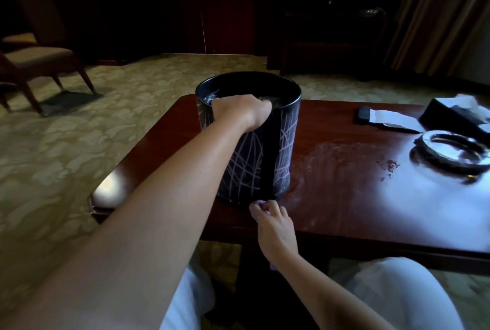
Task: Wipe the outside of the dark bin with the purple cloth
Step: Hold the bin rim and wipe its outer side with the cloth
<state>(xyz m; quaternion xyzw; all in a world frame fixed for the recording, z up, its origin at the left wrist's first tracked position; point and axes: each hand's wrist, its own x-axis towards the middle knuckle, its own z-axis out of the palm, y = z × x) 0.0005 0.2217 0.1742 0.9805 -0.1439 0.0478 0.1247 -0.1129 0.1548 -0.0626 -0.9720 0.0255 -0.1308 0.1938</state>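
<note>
The dark bin point(278, 144), round with pale scratch-like lines, stands upright on the red-brown table point(344, 183). My left hand point(240, 112) grips its near rim, fingers curled over the edge into the bin. My right hand point(273, 223) is at the foot of the bin's near side and holds the purple cloth point(261, 203). Only small bits of cloth show at my fingertips and under my wrist; the rest is hidden in my hand.
A shiny round ashtray point(450, 152) sits at the table's right, with a dark tissue box point(456, 114) and a flat dark item with white paper point(379, 117) behind it. A chair point(39, 64) stands on the carpet at far left. Wet streaks mark the tabletop beside the bin.
</note>
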